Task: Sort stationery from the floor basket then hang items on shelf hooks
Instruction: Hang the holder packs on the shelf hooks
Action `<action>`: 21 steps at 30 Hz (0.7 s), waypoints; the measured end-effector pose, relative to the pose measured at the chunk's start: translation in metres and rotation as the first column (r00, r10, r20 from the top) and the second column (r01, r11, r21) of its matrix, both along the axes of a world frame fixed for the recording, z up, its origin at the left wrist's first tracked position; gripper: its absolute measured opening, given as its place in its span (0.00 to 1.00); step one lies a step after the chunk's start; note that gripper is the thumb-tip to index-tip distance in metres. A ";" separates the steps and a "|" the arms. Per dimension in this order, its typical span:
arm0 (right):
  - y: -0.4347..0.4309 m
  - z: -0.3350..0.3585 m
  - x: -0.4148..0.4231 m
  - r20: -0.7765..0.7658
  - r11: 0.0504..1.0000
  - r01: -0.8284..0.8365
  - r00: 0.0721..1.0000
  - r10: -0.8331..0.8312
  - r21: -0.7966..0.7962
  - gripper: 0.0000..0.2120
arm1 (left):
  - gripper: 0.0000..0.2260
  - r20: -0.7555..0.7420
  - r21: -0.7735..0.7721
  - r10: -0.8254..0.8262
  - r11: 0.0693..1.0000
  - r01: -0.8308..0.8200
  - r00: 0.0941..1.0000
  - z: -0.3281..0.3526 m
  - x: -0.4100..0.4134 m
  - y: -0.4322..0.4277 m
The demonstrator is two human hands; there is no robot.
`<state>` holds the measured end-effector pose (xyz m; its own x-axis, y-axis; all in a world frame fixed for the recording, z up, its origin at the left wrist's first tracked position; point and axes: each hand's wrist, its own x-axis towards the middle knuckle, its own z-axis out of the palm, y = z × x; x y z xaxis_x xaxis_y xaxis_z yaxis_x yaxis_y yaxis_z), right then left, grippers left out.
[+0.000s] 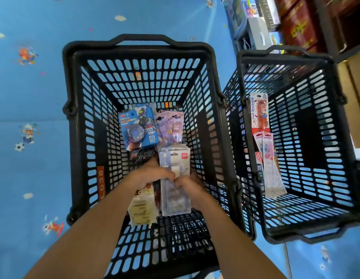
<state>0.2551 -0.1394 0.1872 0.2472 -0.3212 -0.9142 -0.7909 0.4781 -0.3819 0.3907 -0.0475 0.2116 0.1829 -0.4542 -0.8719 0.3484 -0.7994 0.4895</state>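
Both my hands reach down into the left black basket (78, 121). My left hand (149, 175) and my right hand (190, 185) meet on a stack of clear blister packs of ID card holders (176, 162) and pinch its middle. A blue blister pack with a round disc (138, 127) and a purple pen pack (171, 125) lie beyond the stack. A cream-coloured packet (142, 210) lies under my left wrist. A dark packet is partly hidden behind my left hand.
A second black basket (336, 137) stands to the right, touching the first. It holds a red-patterned pen pack (259, 111) and pink ruler packs (270, 164) leaning on its left wall. Shelves with boxed goods (261, 19) stand at the top right on blue patterned floor (30, 158).
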 end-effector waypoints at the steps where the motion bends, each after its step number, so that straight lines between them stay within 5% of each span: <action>1: 0.000 0.002 0.001 0.000 1.000 -0.018 1.000 0.018 -0.009 0.44 | 0.31 -0.001 0.003 -0.006 1.000 0.006 1.000 -0.003 0.001 0.000; 8: -0.003 0.015 0.007 0.036 1.000 -0.023 0.999 0.022 0.015 0.44 | 0.29 0.007 0.020 0.001 1.000 -0.001 1.000 -0.006 0.000 -0.001; 13: 0.000 0.031 0.011 0.044 0.999 0.024 0.999 -0.023 -0.026 0.44 | 0.19 0.026 0.004 0.028 1.000 -0.028 0.999 0.005 0.000 0.000; 18: 0.005 0.054 0.014 0.086 0.998 0.028 0.996 -0.023 -0.052 0.38 | 0.17 0.045 -0.093 0.030 0.995 -0.025 0.999 0.022 -0.005 0.000; 21: 0.003 0.075 0.014 0.104 0.998 0.053 0.993 -0.050 -0.030 0.25 | 0.24 0.064 -0.171 0.045 0.985 -0.034 0.997 0.033 -0.009 -0.004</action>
